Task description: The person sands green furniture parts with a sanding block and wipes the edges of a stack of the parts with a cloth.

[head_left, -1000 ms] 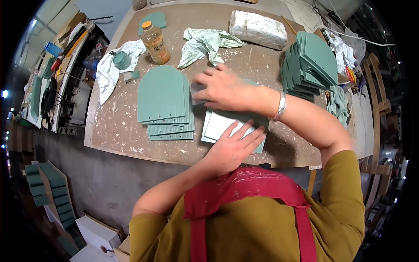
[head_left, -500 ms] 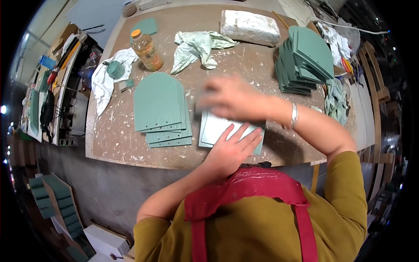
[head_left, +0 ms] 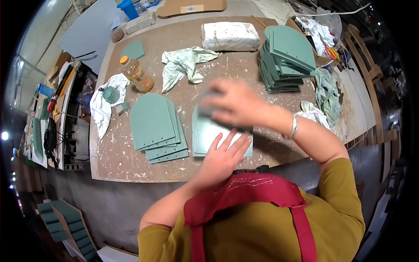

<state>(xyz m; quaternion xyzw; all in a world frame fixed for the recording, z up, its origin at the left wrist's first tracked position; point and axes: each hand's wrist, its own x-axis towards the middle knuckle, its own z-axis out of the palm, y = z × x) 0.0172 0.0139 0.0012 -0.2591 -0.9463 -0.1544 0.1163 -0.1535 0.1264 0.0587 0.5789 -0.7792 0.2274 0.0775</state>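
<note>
A green panel (head_left: 200, 136) with a rounded top and a straight lower edge lies in front of me, with another panel's edge showing just beneath it. My left hand (head_left: 219, 160) rests flat on its lower part, fingers spread. Over its upper part is my right hand (head_left: 238, 104), blurred by motion and closed around a dark grey block (head_left: 208, 105). The block appears to touch the panel; its exact kind is too smeared to tell. To the left sits a fanned stack of similar green panels (head_left: 152, 122), with small holes along their lower edges.
A taller stack of green panels (head_left: 290, 48) stands at the back right. Behind the work are a crumpled cloth (head_left: 183, 65), a white wrapped block (head_left: 230, 36) and an orange-capped bottle (head_left: 139, 76). At left, a green jar (head_left: 111, 94) stands on a white rag (head_left: 100, 113).
My view has shifted, so the table's things sit lower in the picture. My right hand is still blurred over the panel's upper part; my left hand stays flat on it.
</note>
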